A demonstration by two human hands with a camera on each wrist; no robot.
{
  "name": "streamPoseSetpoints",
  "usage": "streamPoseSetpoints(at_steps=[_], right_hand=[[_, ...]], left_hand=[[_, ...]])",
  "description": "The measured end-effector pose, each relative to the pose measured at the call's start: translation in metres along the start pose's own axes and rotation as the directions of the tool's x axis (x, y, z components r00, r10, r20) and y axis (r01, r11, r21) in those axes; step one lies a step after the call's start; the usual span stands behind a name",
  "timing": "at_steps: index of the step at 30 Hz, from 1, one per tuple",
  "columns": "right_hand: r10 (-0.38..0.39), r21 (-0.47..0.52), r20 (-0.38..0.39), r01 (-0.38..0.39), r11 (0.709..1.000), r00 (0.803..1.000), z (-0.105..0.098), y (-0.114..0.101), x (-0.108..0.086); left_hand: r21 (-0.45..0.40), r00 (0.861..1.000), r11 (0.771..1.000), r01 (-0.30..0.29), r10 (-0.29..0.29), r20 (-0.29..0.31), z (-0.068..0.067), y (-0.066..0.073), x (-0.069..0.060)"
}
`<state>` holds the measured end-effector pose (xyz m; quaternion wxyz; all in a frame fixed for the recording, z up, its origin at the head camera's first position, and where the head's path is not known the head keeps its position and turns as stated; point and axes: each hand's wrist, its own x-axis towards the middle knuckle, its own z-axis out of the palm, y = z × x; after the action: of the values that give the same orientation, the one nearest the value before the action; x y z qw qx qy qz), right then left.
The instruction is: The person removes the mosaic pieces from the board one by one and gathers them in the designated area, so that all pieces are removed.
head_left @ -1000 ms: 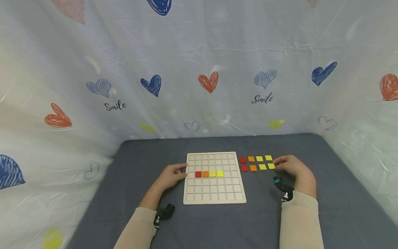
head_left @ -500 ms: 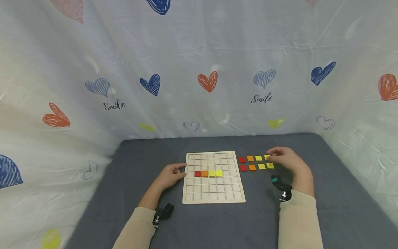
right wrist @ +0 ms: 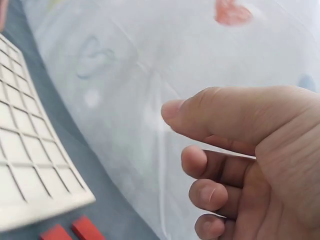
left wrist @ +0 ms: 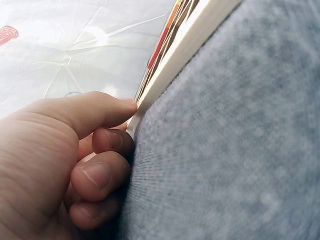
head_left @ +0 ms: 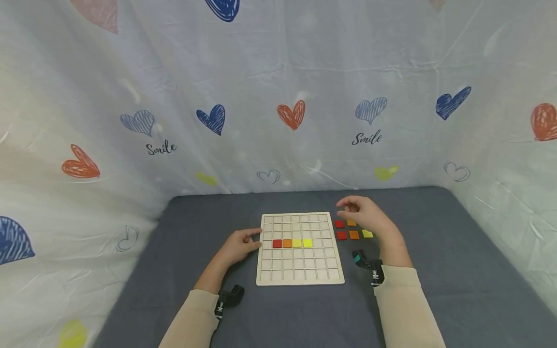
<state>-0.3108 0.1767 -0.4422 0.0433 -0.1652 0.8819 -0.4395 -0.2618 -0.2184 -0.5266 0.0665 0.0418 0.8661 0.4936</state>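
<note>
A square wooden grid board [head_left: 299, 275] lies on the table. In one of its rows sit a red tile [head_left: 277, 243], an orange tile [head_left: 287, 243] and two yellow tiles [head_left: 302, 243]. My left hand [head_left: 239, 246] touches the board's left edge with thumb and forefinger spread apart; the left wrist view shows the thumb tip against that edge. Over the loose tiles right of the board hovers my right hand [head_left: 363, 211], fingers loosely bent and apart from the thumb. No tile shows in its fingers in the right wrist view, though the forefinger is mostly hidden.
Beside the board lie loose red tiles [head_left: 341, 235], orange tiles [head_left: 354, 235] and a yellow tile [head_left: 367, 234]; the right hand covers others. A dark grey cloth [head_left: 209, 212] covers the table. A white curtain [head_left: 261, 72] with printed hearts hangs behind it.
My right hand has moved left, from the far-right yellow tiles to above the red and orange ones. The left hand and the board stay where they were.
</note>
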Motion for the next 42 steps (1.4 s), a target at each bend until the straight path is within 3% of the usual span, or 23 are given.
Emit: streamPoseSetpoints(at_steps=[6,13,20,23,27,30,32,36,42], right_hand=[[-0.101,-0.008,0.024,0.102,0.995,0.995,0.029,-0.022,0.007],[-0.23,-0.121,0.084,0.239,0.964,0.97,0.067,-0.044,0.013],[-0.224,-0.221,0.187,0.263,0.939,0.956,0.106,-0.062,0.012],[-0.231,-0.275,0.242,0.295,0.915,0.942,0.12,-0.067,0.01],[-0.255,-0.389,0.278,0.351,0.852,0.926,0.138,-0.067,0.006],[-0.262,-0.462,0.265,0.361,0.81,0.928,0.147,-0.065,0.005],[-0.267,-0.484,0.245,0.356,0.799,0.932,0.152,-0.064,0.004],[-0.28,-0.487,0.194,0.34,0.804,0.94,0.158,-0.062,0.005],[-0.274,-0.401,0.089,0.287,0.87,0.957,0.165,-0.06,0.009]], left_hand=[[-0.001,1.0,1.0,0.008,-0.008,-0.003,0.001,-0.002,0.001],[-0.002,1.0,1.0,0.005,-0.005,-0.005,0.0,0.0,0.0],[0.012,1.0,1.0,-0.012,0.012,-0.002,0.0,0.0,0.0],[0.007,1.0,1.0,-0.008,0.008,0.006,0.0,0.0,0.0],[0.004,1.0,1.0,-0.011,0.011,0.012,-0.001,0.0,0.0],[0.002,1.0,1.0,-0.013,0.013,0.014,-0.001,0.0,-0.001],[-0.001,1.0,1.0,-0.014,0.014,0.015,-0.001,0.0,-0.001],[-0.003,1.0,1.0,-0.008,0.008,0.01,-0.001,0.0,0.0],[0.001,1.0,1.0,-0.004,0.004,0.006,-0.001,0.001,0.0]])
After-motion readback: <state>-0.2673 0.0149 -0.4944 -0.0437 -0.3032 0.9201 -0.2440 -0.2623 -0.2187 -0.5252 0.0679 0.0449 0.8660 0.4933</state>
